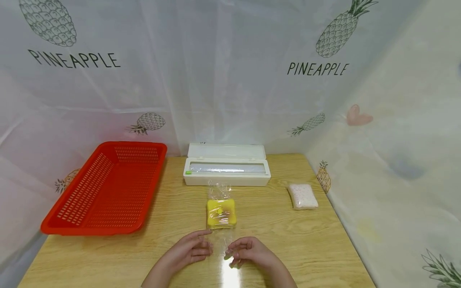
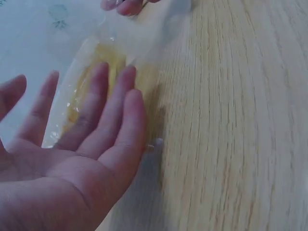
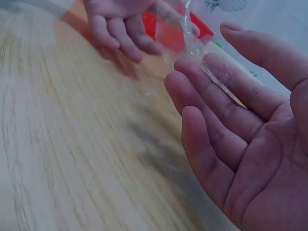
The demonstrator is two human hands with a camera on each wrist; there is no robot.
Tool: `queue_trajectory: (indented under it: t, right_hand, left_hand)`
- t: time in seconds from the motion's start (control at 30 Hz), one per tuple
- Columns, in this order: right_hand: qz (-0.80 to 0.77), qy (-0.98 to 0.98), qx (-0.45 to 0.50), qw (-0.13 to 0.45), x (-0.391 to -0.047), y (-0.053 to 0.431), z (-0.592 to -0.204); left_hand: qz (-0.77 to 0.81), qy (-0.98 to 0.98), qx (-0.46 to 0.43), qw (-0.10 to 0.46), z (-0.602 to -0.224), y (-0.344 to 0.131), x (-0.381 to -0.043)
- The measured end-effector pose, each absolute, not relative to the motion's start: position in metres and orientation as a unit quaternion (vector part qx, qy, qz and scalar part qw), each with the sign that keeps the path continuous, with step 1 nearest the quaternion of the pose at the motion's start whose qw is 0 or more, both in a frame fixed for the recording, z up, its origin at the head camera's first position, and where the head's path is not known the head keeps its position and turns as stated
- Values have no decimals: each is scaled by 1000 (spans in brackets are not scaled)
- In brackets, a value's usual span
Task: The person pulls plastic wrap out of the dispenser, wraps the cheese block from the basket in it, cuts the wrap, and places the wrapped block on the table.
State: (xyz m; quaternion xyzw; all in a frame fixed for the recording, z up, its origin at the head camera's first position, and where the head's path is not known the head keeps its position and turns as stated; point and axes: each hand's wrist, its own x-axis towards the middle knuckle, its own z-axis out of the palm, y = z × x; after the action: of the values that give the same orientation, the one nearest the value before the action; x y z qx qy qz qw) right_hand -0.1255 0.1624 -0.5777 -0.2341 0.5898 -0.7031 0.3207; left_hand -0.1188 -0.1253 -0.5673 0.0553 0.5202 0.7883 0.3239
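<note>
A yellow square box-like thing (image 1: 216,219) lies on the table under a strip of clear cling film (image 1: 220,193) that sticks out beyond its far and near sides. My left hand (image 1: 193,249) is at its near left, with extended fingers right by the film; in the left wrist view these fingers (image 2: 118,115) overlap the yellow thing. Across from it, my right hand (image 1: 251,253) stays beside the film's near end. In the right wrist view its thumb stands apart from the loosely bent fingers (image 3: 195,132), and crumpled film (image 3: 192,45) shows behind the fingertips.
A white cling film dispenser (image 1: 227,181) with its lid raised stands behind the yellow thing. At the left is a red plastic basket (image 1: 144,218). A small white wrapped square packet (image 1: 303,196) lies at the right. Pineapple-printed curtain (image 1: 223,80) hangs along the back.
</note>
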Motion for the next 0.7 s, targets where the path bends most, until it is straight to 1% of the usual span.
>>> queue_trajectory:
  t: [0.1, 0.27, 0.33, 0.57, 0.7]
  right_hand:
    - [-694, 609, -224, 311, -125, 164, -572]
    - [-690, 634, -206, 284, -128, 165, -563]
    - [-690, 642, -199, 269, -130, 165, -560]
    - [-693, 669, -161, 215, -143, 159, -548]
    - [-696, 674, -146, 197, -153, 155, -544]
  left_hand:
    - [773, 545, 84, 313, -563, -126, -115]
    - [739, 616, 127, 240, -551, -121, -119]
    - [727, 638, 131, 220, -546, -119, -123]
    - [714, 663, 112, 195, -536, -114, -138]
    - [713, 668, 109, 184, -532, -111, -150]
